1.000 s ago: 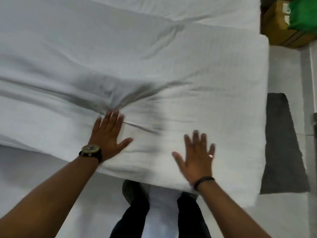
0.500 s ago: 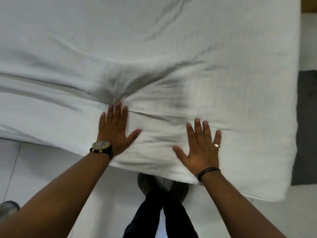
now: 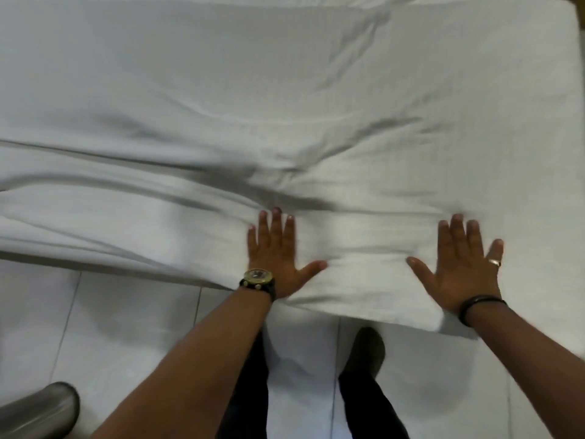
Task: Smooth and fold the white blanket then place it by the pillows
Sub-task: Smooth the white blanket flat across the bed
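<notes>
**Two flat palms on a creased white blanket**

A rounded metal object [image 3: 38, 407] sits at the lower left on the pale tiled floor [image 3: 133, 327], well apart from the bed. One white blanket [image 3: 316, 106], faintly ribbed and soft, covers the bed, with long folds running leftward and creases bunched ahead of the fingers. Two hands lie flat on its near edge, fingers straight, gripping nothing: the left hand [image 3: 275, 251] wears a watch [image 3: 258, 278], the right hand [image 3: 462, 264] a ring and a dark wristband.
</notes>
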